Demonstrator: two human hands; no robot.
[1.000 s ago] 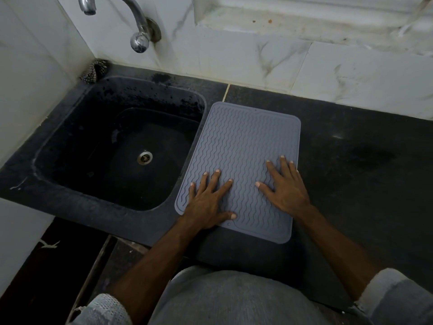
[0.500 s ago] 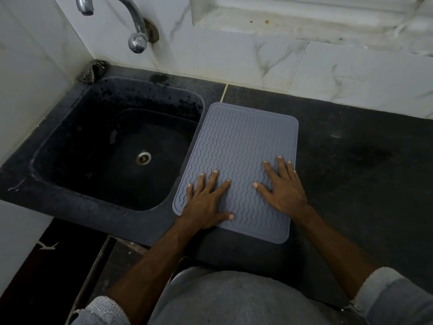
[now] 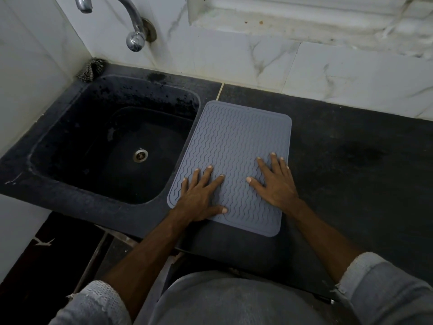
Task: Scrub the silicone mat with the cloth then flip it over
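A black sink (image 3: 58,127) occupies the left half of the frame; only a metal drain (image 3: 140,155) is seen in its basin. A scrubber (image 3: 90,69) is wedged at its upper-left corner, beneath the tap (image 3: 133,26). The grey silicone mat (image 3: 236,141) lies flat at centre frame on the dark counter (image 3: 351,160), its left edge overlapping the sink rim. The left hand (image 3: 199,198) and right hand (image 3: 276,184) are laid flat on the mat's lower part, fingers spread, nothing gripped. The tap's top is cut off by the frame edge.
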